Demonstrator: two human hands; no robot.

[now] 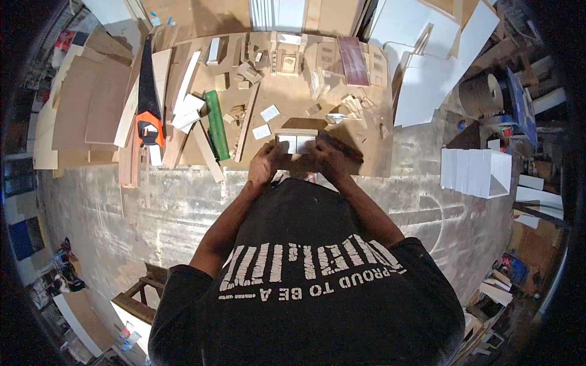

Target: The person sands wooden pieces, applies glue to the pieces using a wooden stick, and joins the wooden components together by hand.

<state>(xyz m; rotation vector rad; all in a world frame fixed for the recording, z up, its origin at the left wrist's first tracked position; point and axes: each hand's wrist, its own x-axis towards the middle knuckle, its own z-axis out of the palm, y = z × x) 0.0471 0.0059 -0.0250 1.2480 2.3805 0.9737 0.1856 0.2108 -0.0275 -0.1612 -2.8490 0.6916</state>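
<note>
Close to my body, at the near edge of the wooden table, both hands grip a small wooden piece (296, 132) with white panels and a dark line down the middle. My left hand (265, 163) is closed on its left side, and my right hand (327, 161) is closed on its right side. The fingertips are partly hidden. Two white paper slips (265, 122) with faint marks lie just beyond my left hand. A dark reddish-brown strip (343, 148) lies beside my right hand.
A handsaw (148, 91) with an orange handle rests on boards at the left. A green strip (217, 125) and a thin wooden strip (246, 122) lie nearer. Small wood offcuts (247, 72) and a maroon board (353, 61) lie farther back. White panels (427, 82) lean at the right.
</note>
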